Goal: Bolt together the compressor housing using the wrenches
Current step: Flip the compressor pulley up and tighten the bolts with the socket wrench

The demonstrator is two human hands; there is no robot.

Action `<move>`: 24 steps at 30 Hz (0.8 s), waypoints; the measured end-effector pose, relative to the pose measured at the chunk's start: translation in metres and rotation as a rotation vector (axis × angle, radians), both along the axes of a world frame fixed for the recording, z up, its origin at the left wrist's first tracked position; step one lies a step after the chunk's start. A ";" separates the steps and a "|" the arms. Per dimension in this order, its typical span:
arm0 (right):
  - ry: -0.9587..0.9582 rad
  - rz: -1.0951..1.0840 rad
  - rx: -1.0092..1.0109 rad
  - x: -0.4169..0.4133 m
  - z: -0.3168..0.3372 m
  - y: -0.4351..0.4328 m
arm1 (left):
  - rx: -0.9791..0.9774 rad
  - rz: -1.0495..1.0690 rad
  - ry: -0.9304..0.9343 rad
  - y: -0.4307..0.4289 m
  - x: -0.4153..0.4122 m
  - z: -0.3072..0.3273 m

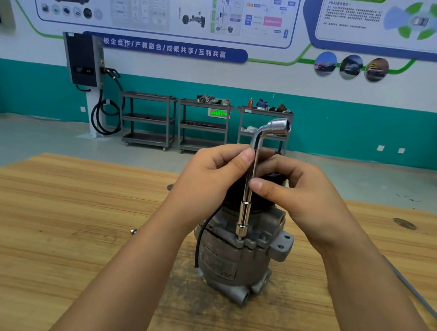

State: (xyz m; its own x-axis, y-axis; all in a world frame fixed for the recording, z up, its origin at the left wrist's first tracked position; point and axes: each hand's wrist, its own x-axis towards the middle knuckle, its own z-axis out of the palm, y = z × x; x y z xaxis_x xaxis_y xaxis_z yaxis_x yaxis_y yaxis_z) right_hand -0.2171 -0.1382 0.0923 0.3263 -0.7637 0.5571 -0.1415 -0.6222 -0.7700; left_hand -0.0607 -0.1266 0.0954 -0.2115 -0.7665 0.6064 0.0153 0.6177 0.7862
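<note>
Our left hand and, lower down, right hand pinch the chrome L-shaped socket wrench; we hold it upright, socket on a small bolt atop the grey cast-metal compressor housing directly below them.

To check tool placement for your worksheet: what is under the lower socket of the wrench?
The socket of the wrench sits over a bolt in the compressor housing. Only a sliver of the bolt shows; the socket covers its head.
</note>
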 end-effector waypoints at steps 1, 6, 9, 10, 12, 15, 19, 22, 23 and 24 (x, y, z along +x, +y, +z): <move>0.000 -0.010 0.001 0.000 0.000 0.000 | -0.010 0.005 0.017 0.000 -0.001 0.000; 0.021 -0.056 -0.020 0.003 -0.001 0.001 | -0.050 0.064 0.043 0.001 -0.005 -0.003; 0.037 -0.037 -0.025 0.002 -0.001 0.000 | -0.053 0.091 0.018 0.000 -0.005 -0.003; 0.042 -0.006 -0.019 0.001 -0.001 0.000 | -0.056 0.101 0.005 0.000 -0.005 -0.003; 0.040 0.052 -0.003 -0.001 -0.001 0.000 | -0.046 0.104 -0.006 -0.001 -0.005 -0.002; 0.048 0.065 -0.005 -0.002 0.000 0.000 | -0.024 0.094 0.003 -0.001 -0.004 -0.002; 0.036 0.031 0.003 -0.001 0.000 -0.001 | -0.039 0.098 -0.009 0.001 -0.005 -0.002; 0.074 0.006 -0.022 0.000 0.000 0.001 | -0.046 0.107 -0.003 0.000 -0.006 -0.002; 0.081 0.005 -0.030 0.001 -0.001 0.001 | -0.042 0.102 0.001 0.000 -0.007 -0.003; 0.080 0.011 -0.034 0.001 -0.001 0.002 | -0.040 0.095 0.004 -0.001 -0.007 -0.003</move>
